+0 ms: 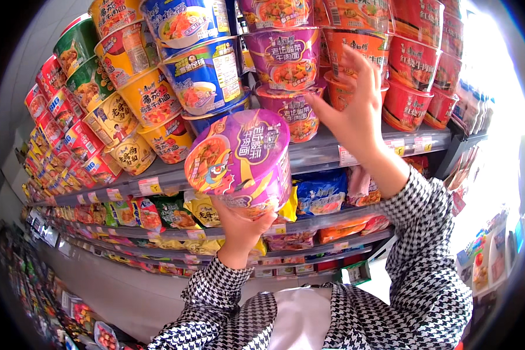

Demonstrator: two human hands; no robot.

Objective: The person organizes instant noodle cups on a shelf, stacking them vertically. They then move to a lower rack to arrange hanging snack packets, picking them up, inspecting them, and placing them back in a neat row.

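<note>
A purple instant noodle cup is held up in front of the shelf by my left hand, which grips it from below. The cup is tilted so that its printed lid faces up toward me. My right hand is raised to the right of it, fingers spread and nothing in them. Behind that hand stand stacked orange noodle cups. Just left of its thumb is a stack of purple noodle cups of the same kind as the held one.
Blue cups, yellow cups and green cups fill the top shelf leftward; red cups stand at the right. The shelf's front edge carries price tags. Bagged noodles lie on lower shelves. Another rack stands far right.
</note>
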